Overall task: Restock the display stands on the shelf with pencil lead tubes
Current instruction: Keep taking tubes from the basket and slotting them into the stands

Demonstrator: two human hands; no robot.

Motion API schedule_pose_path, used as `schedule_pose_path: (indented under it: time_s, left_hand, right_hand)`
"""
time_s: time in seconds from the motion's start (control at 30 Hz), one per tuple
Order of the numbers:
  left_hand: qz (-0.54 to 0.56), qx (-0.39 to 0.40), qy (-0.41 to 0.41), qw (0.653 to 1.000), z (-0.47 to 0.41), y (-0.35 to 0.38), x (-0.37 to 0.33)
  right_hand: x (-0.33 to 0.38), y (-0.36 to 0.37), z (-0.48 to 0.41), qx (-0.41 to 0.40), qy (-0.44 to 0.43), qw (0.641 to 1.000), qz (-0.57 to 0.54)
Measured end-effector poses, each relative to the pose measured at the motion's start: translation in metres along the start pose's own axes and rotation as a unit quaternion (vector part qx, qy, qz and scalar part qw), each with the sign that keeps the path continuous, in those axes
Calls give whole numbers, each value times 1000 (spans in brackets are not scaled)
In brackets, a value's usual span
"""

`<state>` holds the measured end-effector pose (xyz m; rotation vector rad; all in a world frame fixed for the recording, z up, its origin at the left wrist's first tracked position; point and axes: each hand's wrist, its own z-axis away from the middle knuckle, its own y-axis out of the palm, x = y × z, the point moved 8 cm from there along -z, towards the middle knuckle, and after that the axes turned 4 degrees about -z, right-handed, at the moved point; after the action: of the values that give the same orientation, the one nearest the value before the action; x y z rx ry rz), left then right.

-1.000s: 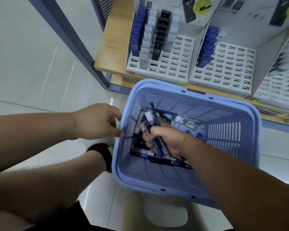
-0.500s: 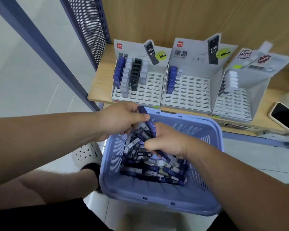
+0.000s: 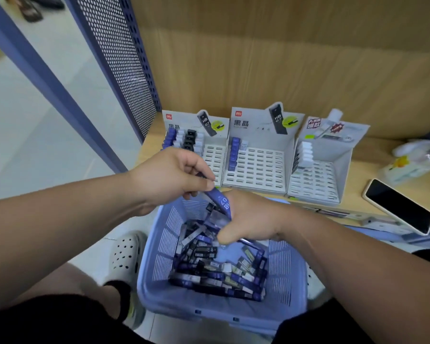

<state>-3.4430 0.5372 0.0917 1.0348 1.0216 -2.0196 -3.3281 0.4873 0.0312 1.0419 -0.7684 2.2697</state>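
Two hands meet just above the far rim of the basket [image 3: 209, 316] in the head view. Between them a blue lead tube [image 3: 221, 201], marked HB, slants with its long axis running from upper left down to lower right. The left hand [image 3: 169, 175] has its fingers [image 3: 196, 170] curled together, pinching the tube's upper end. The right hand [image 3: 251, 217] is clamped round the lower end, fingertips hidden. Loose tubes [image 3: 216, 271] lie heaped inside the basket. Beyond the basket, display stands [image 3: 258, 167] sit partly filled on the shelf [image 3: 363, 167], and a phone [image 3: 397, 206] lies beyond the basket's right side.
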Motion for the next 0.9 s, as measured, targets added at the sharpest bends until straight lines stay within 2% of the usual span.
schedule_pose_path:
  time_s: [0.2,0.47,0.67,0.73,0.83,0.9]
  left_hand:
    - [133,-28,-21,990,-3,-7,1]
    - [167,-26,-39,985,-33,-21,13]
    - [211,-71,-52,973,-53,-69,22]
    - [232,-80,-52,968,-56,-79,30]
    - [248,-52,-50,966,-55,-72,41]
    - [227,-17,-35,973,-53,-59,44]
  right_hand:
    - [8,-15,1,27,-7,1000,0]
    - [5,-28,-22,40,12,999,-12]
    - [-1,-56,-41,-41,41,998,-27]
    - [-3,-71,-43,-103,34,983,-150]
    - [-8,-87,-47,-194,2,912,-361]
    - [-8,-90,-49,-222,-17,883,-412]
